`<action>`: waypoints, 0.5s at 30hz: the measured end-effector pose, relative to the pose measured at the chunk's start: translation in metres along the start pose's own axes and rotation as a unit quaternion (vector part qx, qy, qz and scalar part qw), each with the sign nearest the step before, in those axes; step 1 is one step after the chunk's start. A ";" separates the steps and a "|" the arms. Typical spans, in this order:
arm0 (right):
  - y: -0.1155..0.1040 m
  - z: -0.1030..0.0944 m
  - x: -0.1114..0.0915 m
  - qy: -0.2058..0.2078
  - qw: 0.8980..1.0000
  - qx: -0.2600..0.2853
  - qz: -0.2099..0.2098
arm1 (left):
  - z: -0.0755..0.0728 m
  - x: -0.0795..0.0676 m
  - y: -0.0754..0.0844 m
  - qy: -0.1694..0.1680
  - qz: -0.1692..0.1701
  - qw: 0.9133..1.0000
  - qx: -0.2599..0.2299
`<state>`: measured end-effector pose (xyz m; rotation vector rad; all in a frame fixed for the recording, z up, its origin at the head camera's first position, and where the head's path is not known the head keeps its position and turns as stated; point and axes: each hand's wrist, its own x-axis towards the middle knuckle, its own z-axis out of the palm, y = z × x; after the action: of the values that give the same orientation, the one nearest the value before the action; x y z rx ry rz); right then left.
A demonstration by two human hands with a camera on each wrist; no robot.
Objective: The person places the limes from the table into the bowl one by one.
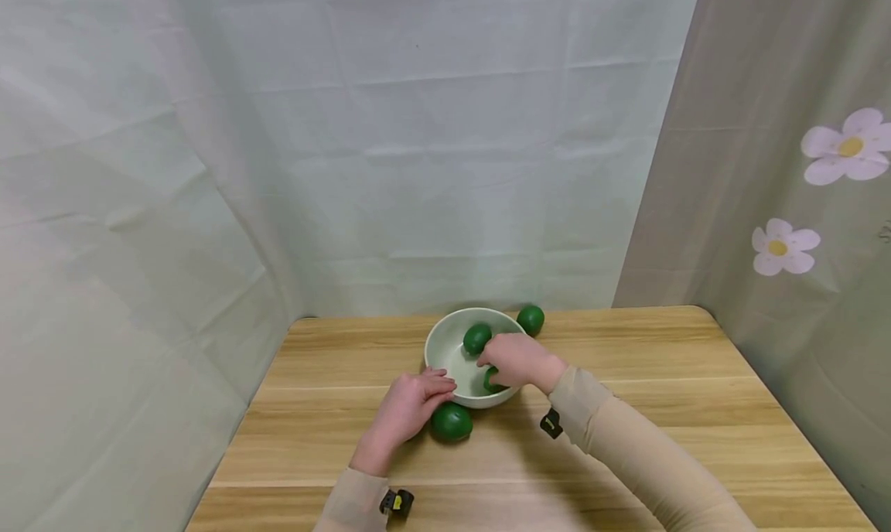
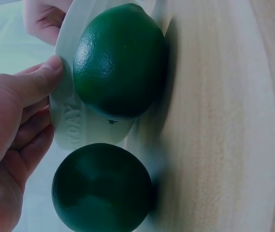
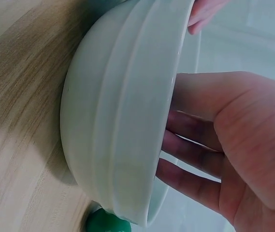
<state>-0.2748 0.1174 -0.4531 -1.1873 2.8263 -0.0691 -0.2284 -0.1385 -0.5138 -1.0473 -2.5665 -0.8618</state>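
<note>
at the far half of the table (image 1: 334,408): one pale bowl (image 1: 445,352), upright, with green fruit inside and around it.
left hand (image 1: 409,402): its grip pinches the bowl at the near-left rim, thumb at the edge.
right hand (image 1: 518,359): reaches over the right rim, fingers bent down into the bowl.
right grip: fingertips hidden behind the bowl wall; whether they close round anything, i cannot tell.
covered fruit (image 1: 490,379): inside the bowl, directly below the right grip, close to the near-right wall; partly hidden, long axis not readable.
governing relation: the covered fruit lies straight down from the right grip; the right hand is clearly the nearer, the left being across the bowl.
second fruit (image 1: 477,338): inside the bowl, toward the far side, just beyond the right fingers.
near fruit (image 1: 451,422): on the table, in front of the bowl, just beside the left hand, long axis running roughly left to right.
left-side fruit (image 2: 101,188): just beside the near fruit in the left wrist view; not made out from the head.
far fruit (image 1: 531,320): on the table, behind the bowl to the right.
backdrop: pale curtain (image 1: 466,192) beyond the table.
</note>
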 end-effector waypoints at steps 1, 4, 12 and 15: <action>0.001 0.000 0.001 0.004 1.000 0.004 -0.004 | 0.000 0.000 0.000 0.001 -0.003 1.000 -0.003; 0.003 -0.001 0.001 0.017 1.000 0.013 -0.014 | -0.001 0.000 -0.002 0.005 -0.010 1.000 -0.008; 0.013 0.004 -0.007 0.061 0.994 0.083 -0.038 | 0.000 -0.005 -0.001 0.007 -0.020 0.999 -0.024; 0.022 0.006 -0.013 0.096 0.990 0.099 -0.041 | 0.000 -0.007 0.000 0.009 -0.027 0.999 -0.025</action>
<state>-0.2809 0.1418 -0.4603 -1.3155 2.8432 -0.4830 -0.2236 -0.1426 -0.5172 -0.9844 -2.5813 -0.9483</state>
